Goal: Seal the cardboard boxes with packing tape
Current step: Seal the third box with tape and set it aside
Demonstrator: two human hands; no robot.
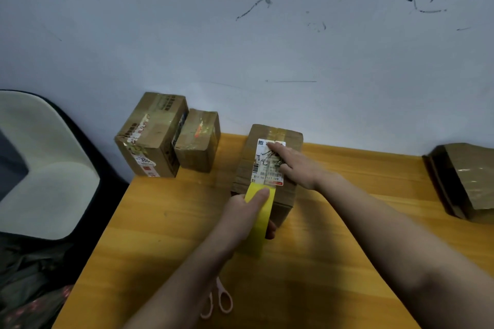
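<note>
Taking the labelled box [270,165] in the middle of the bench [149,235] as the landmark and reading left to right: far to its left, off the bench, a pale chair seat [45,168] shows. Nearer on the left, two taped boxes stand against the wall, a larger box [149,136] and, touching its right side, a smaller box [199,141]; they look already sealed and set aside out of the working area.

Below and to the left of the landmark, pink-handled scissors [219,299] lie on the bench, partly hidden under the left forearm, probably kept near for cutting the strip.

At the landmark's near edge, the left hand [246,211] grips a yellow tape roll [260,214], thumb across its top and fingers curled underneath, apparently drawing tape along the top seam. On the landmark's top, the right hand [296,165] lies flat, fingers straight and together over the white shipping label [267,163], seemingly pressing tape down and steadying the box against the pull.

Far to the right, a further box [465,181] sits tilted at the bench's edge, well apart, likely awaiting its turn.
</note>
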